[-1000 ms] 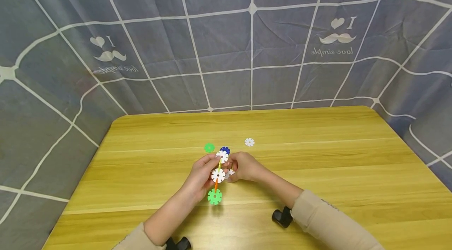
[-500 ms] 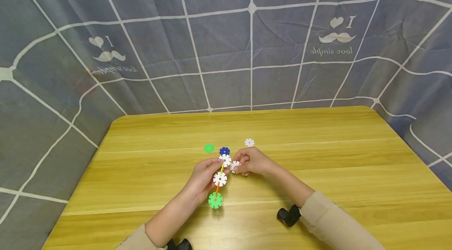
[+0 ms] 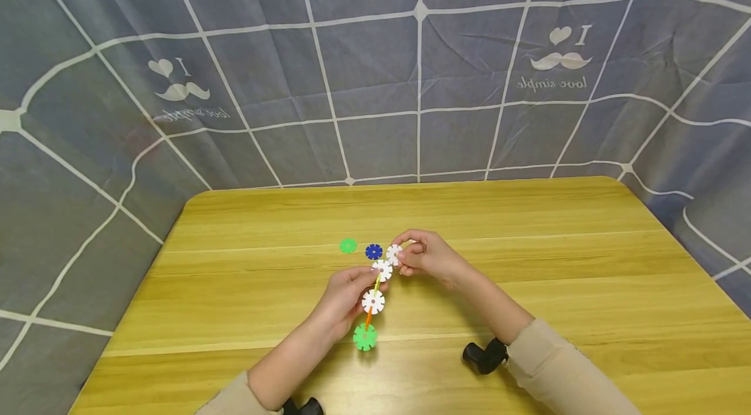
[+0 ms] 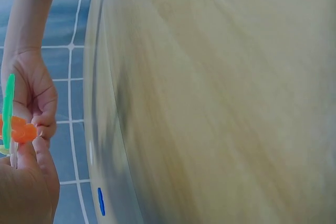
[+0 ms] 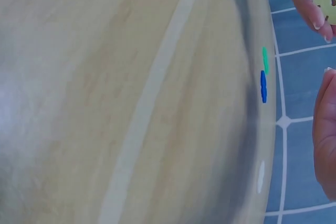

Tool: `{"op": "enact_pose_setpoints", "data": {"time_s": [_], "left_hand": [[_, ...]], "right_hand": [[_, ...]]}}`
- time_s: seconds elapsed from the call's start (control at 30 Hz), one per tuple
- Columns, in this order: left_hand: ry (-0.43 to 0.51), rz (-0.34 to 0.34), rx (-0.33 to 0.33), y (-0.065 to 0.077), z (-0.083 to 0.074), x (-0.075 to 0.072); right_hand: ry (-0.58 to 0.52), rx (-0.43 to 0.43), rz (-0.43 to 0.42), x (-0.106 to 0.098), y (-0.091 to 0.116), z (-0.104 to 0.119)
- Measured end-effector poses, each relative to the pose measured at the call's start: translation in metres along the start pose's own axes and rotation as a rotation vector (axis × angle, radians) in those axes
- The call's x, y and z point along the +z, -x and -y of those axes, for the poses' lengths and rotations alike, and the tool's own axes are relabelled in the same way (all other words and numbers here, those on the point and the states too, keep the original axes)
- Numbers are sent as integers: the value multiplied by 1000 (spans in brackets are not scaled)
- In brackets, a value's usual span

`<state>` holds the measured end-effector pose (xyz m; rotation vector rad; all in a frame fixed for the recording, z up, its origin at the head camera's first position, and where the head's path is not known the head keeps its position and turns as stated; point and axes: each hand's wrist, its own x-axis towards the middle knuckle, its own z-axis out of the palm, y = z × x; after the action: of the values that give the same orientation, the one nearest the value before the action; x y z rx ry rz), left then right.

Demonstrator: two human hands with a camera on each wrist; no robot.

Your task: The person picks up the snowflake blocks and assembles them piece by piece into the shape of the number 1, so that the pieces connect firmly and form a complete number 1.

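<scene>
My left hand (image 3: 343, 298) pinches a chain of interlocking snowflake discs by its far end. From there the chain runs toward me: a white disc (image 3: 382, 270), a yellow disc (image 3: 377, 285) seen edge-on, another white disc (image 3: 373, 301), an orange disc (image 4: 23, 130) and a green disc (image 3: 365, 337). Between the thumb and fingers of my right hand (image 3: 428, 253) is a separate white disc (image 3: 394, 255). It appears just beyond the chain's far white disc in the head view; whether they touch I cannot tell. The right wrist view hides what that hand pinches.
On the wooden table (image 3: 528, 239) lie a loose green disc (image 3: 348, 245) and a blue disc (image 3: 373, 251), beyond the hands. A loose white disc (image 5: 261, 177) shows edge-on in the right wrist view. A grey checked curtain (image 3: 375, 76) hangs behind the table.
My right hand has moved away from me and slightly right with its white disc, now covering the loose white disc in the head view. My left hand and the chain have shifted slightly right and nearer.
</scene>
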<state>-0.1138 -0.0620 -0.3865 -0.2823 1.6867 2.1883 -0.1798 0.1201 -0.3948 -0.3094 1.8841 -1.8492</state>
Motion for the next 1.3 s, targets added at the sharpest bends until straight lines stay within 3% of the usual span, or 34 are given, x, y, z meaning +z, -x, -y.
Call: {"op": "enact_pose_setpoints", "data": {"time_s": [0.67,1.3], "left_hand": [[6,37,2,2,2,4],[3,-48,33,9,2,14]], "right_hand": [[-38,-44,21,5,6,6],[-62,-140,12,11,6,0]]}}
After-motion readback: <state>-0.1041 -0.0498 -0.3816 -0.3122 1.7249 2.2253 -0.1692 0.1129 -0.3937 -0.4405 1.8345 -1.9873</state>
